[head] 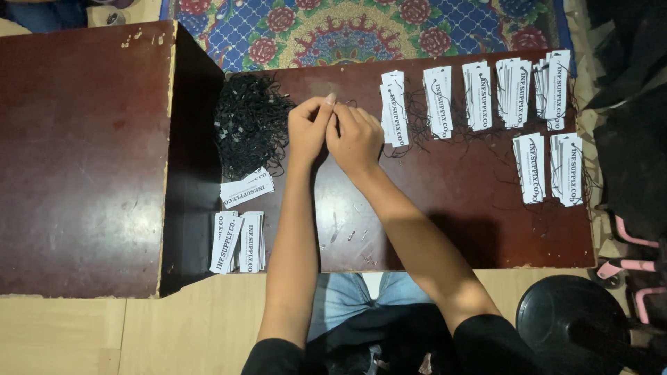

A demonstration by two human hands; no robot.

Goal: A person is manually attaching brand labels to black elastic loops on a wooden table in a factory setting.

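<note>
My left hand [308, 130] and my right hand [355, 137] meet over the low dark wooden table [451, 229], fingertips pinched together on a thin black string; whether a tag is between them is hidden. A tangled pile of black strings [250, 125] lies just left of my left hand. Loose white paper tags [240, 239] lie in small stacks at the table's left front, with another tag stack [246, 187] above them. Right of my hands, stacks of strung white tags [394, 107] stand in rows toward the table's right end.
A taller dark wooden table [83, 153] adjoins on the left. A patterned floral rug [361, 31] lies beyond the table. A round black stool [573, 323] and pink-framed objects [629, 267] stand at the lower right. Dark fabric [629, 118] hangs at the right edge.
</note>
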